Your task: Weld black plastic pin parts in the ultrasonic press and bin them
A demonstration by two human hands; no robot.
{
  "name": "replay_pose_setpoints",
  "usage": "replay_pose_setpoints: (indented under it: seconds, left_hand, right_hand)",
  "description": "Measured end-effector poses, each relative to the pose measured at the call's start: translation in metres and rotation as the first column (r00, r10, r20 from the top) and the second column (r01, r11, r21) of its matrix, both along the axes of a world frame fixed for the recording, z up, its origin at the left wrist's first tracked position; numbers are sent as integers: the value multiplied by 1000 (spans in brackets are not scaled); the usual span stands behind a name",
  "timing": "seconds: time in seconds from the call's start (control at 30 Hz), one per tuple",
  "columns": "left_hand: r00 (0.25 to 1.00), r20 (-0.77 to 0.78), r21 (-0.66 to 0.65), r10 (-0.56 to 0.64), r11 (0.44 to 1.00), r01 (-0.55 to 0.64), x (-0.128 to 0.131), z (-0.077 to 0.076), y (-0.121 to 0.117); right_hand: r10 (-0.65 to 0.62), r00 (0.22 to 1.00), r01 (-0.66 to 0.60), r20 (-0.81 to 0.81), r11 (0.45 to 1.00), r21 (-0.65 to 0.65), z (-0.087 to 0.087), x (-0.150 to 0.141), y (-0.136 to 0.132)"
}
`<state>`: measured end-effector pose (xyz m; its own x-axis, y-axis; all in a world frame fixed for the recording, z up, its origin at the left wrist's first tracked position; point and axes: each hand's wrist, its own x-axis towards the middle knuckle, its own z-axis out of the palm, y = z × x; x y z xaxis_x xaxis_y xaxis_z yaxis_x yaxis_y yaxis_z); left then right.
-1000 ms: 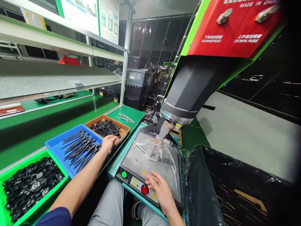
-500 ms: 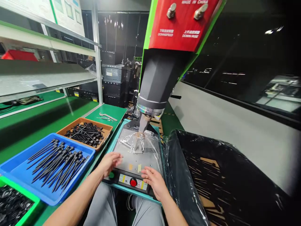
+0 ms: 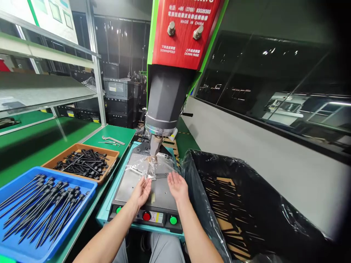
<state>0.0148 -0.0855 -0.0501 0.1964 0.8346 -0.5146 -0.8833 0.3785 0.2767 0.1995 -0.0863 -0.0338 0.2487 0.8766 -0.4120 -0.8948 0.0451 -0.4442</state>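
My left hand (image 3: 141,191) is over the machine's grey metal plate (image 3: 126,190), palm turned up and fingers loosely apart. Its fingertips come close to the small fixture (image 3: 151,171) beneath the machine's horn (image 3: 155,145); whether they touch it I cannot tell. My right hand (image 3: 178,185) lies palm up with spread fingers over the plate's right side, near the clear plastic film (image 3: 166,162) draped around the fixture. Neither hand shows anything in it. On the front panel are a red button (image 3: 146,216) and a green button (image 3: 173,220).
A blue tray (image 3: 90,182) of long black pointed rods and a brown tray (image 3: 113,155) of black parts stand at left. Behind them lies a wrench (image 3: 113,140). At right is a black-lined bin (image 3: 196,186) with dark rods and cardboard. The red machine head (image 3: 178,36) hangs above.
Both hands have moved forward from near the front panel toward the fixture, and the palms now face up. The camera view has shifted, so the right green button shows.
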Motion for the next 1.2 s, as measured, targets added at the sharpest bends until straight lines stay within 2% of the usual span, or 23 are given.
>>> replay_pose_setpoints:
  seconds: [0.13, 0.27, 0.53, 0.7, 0.83, 0.97, 1.03, 1.1, 1.2]
  left_hand:
    - [998, -10, -18, 69, 997, -69, -7, -5, 1]
    - [996, -37, -1, 80, 997, -80, -16, -6, 0]
    - [988, -79, 56, 131, 990, -127, -34, -9, 2]
    - [985, -114, 84, 129, 989, -120, -37, -17, -3]
    - [982, -165, 100, 90, 992, -74, -35, -21, -8]
    - [972, -236, 68, 8, 998, 9, -37, -26, -26]
    - [955, -297, 30, -21, 999, 32, -45, -31, -42]
    - [905, -425, 35, -11, 999, 28, -62, -37, -62]
    - [727, -682, 137, 81, 990, 18, -101, -52, -92]
  right_hand:
    - [-18, 997, 15, 75, 999, 49, 2, 18, -4]
    - [76, 981, -94, 179, 991, 99, -5, 16, -9]
    - [193, 958, -209, 210, 976, 55, -13, 1, -10]
    - [238, 963, -248, 123, 966, 72, -19, 1, -18]
    - [329, 940, -333, 96, 942, 31, -34, -4, -36]
    - [479, 865, -476, 151, 877, -57, -45, -14, -78]
    - [526, 822, -513, 218, 850, -117, -36, -12, -108]
    - [523, 772, -509, 362, 849, -142, -16, 4, -139]
    - [446, 625, -415, 640, 885, -212, 24, 60, -168]
